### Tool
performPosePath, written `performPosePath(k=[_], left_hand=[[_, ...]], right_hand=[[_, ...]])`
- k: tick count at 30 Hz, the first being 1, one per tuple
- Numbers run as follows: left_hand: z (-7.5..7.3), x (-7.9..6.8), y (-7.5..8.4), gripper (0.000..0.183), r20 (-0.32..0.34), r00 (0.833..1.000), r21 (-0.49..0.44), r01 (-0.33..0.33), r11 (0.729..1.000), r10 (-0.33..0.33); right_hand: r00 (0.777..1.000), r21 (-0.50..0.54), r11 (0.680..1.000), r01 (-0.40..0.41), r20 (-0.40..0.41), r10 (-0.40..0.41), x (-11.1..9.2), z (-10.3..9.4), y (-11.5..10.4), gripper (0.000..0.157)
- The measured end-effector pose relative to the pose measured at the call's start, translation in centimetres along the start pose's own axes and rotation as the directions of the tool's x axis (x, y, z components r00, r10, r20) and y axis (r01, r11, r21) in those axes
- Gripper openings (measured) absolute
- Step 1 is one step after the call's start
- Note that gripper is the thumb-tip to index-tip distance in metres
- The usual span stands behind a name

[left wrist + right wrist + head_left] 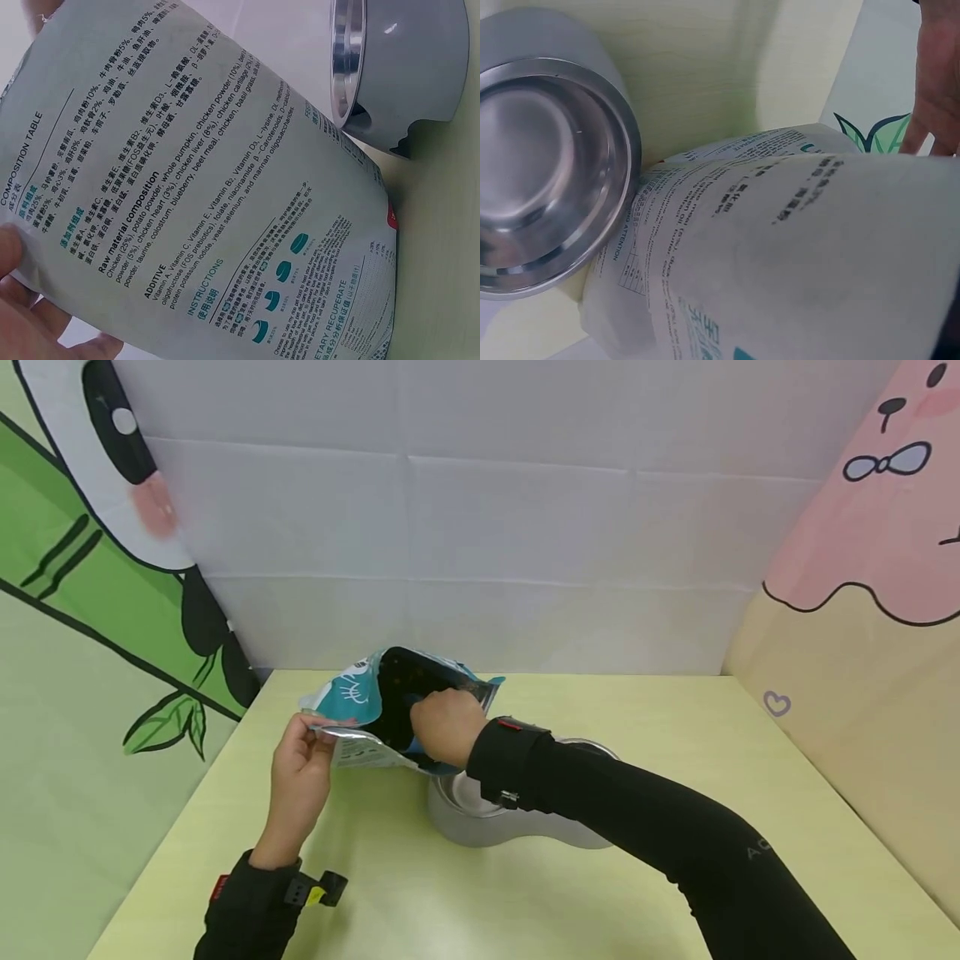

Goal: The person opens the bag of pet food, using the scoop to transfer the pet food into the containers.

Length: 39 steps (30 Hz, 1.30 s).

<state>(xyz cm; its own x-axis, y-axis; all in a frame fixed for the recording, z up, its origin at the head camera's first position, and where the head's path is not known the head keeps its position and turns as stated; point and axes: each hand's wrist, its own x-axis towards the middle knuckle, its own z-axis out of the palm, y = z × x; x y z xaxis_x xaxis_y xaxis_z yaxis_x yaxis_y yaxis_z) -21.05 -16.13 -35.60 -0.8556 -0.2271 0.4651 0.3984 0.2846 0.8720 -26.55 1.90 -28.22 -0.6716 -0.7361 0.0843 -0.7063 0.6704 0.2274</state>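
A teal and white pet food bag (352,697) with a cat drawing leans at the back of the table, its mouth spread wide over a dark inside. My left hand (300,768) pinches the bag's left edge between thumb and fingers. In the left wrist view, printed composition text covers the bag (202,202), with the left hand (34,315) at its lower left. My right hand (448,727) is inside the bag mouth, curled round a blue object (415,746) that shows only in small parts. Text on the bag (795,225) fills the right wrist view.
A grey double pet bowl (487,833) with shiny metal basins stands on the pale yellow table (480,902), beside the bag and partly beneath my right forearm. One metal basin (525,157) shows from above in the right wrist view. A white wall (517,518) rises behind.
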Motion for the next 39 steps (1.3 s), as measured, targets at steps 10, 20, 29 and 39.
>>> performPosePath(k=[10, 20, 29, 39], left_hand=[[0.0, 0.0, -0.3, 0.011, -0.01, 1.0, 0.002, -0.009, 1.0, 0.009], [-0.1, 0.1, -0.1, 0.01, -0.006, 1.0, 0.013, -0.011, 1.0, 0.011], [0.0, 0.0, -0.3, 0.008, -0.006, 1.0, 0.001, -0.008, 1.0, 0.008], [-0.1, 0.2, -1.3, 0.011, -0.001, 1.0, 0.019, -0.002, 1.0, 0.002]], right_hand=[[0.997, 0.056, 0.998, -0.03, 0.074, 0.025, 0.4, 0.5, 0.6, 0.021], [1.0, 0.165, 0.986, -0.012, 0.02, 0.009, -0.4, 1.0, 1.4, 0.02], [0.998, 0.158, 0.985, -0.063, 0.028, 0.059, -0.3, 1.6, 1.5, 0.023], [0.994, 0.146, 0.984, -0.106, 0.033, 0.102, 0.2, 2.3, 1.4, 0.02]])
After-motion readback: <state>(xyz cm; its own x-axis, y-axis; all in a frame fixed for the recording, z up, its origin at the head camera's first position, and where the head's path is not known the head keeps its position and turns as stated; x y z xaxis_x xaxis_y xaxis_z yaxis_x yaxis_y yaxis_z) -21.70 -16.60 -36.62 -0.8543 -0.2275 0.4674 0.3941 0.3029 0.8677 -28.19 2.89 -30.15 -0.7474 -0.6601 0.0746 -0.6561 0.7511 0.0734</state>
